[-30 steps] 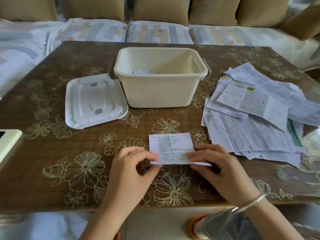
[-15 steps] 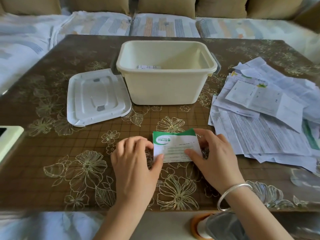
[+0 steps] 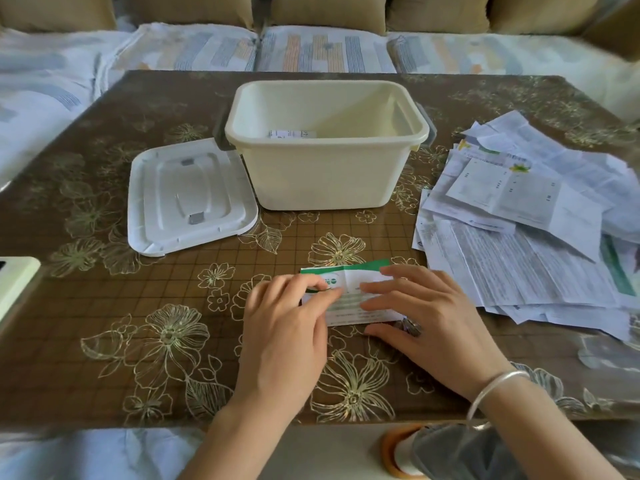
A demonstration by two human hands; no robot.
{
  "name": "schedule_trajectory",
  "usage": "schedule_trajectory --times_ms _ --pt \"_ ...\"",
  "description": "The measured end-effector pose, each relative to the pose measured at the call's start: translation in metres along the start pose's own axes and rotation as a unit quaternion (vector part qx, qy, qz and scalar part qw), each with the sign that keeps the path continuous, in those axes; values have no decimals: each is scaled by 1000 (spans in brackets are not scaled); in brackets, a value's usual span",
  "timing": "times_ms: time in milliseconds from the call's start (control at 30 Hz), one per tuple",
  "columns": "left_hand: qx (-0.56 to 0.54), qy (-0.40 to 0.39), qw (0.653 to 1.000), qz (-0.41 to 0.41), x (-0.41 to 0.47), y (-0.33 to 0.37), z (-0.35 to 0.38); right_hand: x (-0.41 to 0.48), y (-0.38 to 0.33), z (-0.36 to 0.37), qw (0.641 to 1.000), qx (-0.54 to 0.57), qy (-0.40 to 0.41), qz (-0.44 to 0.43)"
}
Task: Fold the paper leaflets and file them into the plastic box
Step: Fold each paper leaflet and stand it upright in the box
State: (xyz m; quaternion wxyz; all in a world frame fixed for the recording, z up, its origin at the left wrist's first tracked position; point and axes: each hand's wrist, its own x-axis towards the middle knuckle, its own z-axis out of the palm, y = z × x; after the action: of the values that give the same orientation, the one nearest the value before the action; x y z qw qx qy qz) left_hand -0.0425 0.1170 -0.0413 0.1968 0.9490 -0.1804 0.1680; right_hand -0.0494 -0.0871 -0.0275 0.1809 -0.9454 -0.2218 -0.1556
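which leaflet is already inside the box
The small folded leaflet inside the cream plastic box, left of centre. The green-banded leaflet is under the left hand and right hand; the others lie loose in the pile at right.

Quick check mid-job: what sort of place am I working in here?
Probably a home living room: a sofa with patterned seat covers and tan cushions runs behind the table, which has a floral cover under the leaflet.

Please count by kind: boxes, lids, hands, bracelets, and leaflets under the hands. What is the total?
box: 1
lid: 1
hands: 2, left hand and right hand
bracelet: 1
leaflet: 1
Total: 6
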Motion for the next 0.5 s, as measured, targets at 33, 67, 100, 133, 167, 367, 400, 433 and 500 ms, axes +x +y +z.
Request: schedule_trajectory --times_ms 33,67,100,133,167,367,400,433,500 --pt "-2 -4 1000 6 1 -2 -1 0 4 -2 1000 -3 -7 -16" --pt "-8 -7 1000 12 2 -4 -1 1 7 -5 999 -9 -11 -30" --pt "-14 -8 1000 15 3 -6 -2 1 9 -6 999 -17 -13 -45" --pt "-21 -12 1000 18 4 -7 -3 2 11 -7 998 -26 -16 -60" --pt "-27 -21 999 17 5 -8 -4 3 12 -7 996 -34 -18 -75" --pt "-20 -38 998 43 10 -11 -6 10 8 -10 991 -57 -39 -114" --pt "-16 -36 998 50 11 -11 -7 12 7 -10 991 -60 -43 -112" --pt "-14 -35 998 57 12 -12 -8 13 6 -10 991 -62 -45 -114" --pt "-15 -34 997 68 14 -14 -9 14 4 -6 989 -65 -36 -125"
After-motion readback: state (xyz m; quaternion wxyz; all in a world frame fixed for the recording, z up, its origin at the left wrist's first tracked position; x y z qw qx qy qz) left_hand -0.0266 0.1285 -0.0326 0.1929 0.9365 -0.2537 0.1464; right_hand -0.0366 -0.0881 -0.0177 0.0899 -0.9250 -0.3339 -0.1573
